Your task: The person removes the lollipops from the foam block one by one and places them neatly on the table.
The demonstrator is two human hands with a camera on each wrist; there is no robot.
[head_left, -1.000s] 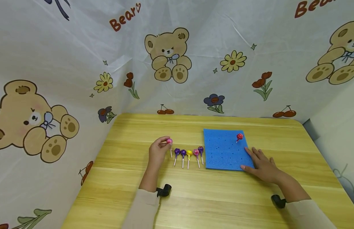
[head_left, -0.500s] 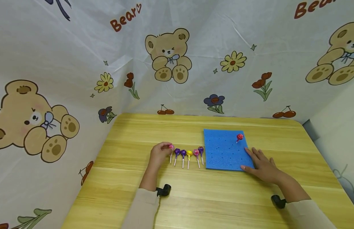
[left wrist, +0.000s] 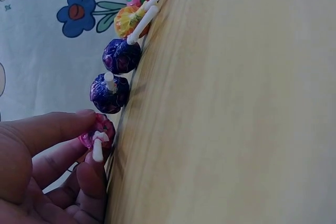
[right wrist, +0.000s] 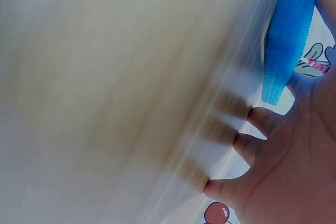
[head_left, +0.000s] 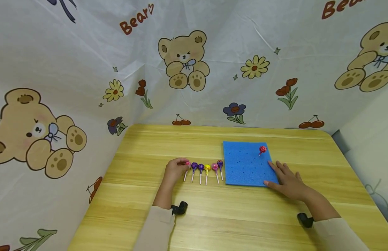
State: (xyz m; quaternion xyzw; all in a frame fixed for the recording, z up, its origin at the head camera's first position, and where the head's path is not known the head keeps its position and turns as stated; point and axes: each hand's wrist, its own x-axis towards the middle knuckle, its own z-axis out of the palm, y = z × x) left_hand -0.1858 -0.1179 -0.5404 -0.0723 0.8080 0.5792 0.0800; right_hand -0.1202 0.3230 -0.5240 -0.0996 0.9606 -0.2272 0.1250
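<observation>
In the head view my left hand (head_left: pixel 175 169) pinches the head of a pink lollipop (head_left: pixel 188 164) at the left end of a row. Up close in the left wrist view, thumb and fingers surround that candy's wrapper, its white stick pointing toward the camera. Beside it lie two purple lollipops (head_left: pixel 194 166), a yellow lollipop (head_left: pixel 207 168), a second pink lollipop (head_left: pixel 215 167) and a dark purple-red lollipop (head_left: pixel 220 164). My right hand (head_left: pixel 288 182) rests with fingers spread at the right edge of a blue foam board (head_left: pixel 244 164). A red lollipop (head_left: pixel 262 149) stands in the board's far right corner.
Small holes dot the foam board. Everything lies on a wood-grain table (head_left: pixel 219 216). A white cloth (head_left: pixel 219 42) printed with bears and flowers hangs behind it and along the left side.
My left hand has lowered the pink lollipop from above the table to the row's left end, beside the nearest purple one. The right hand and the board have stayed still.
</observation>
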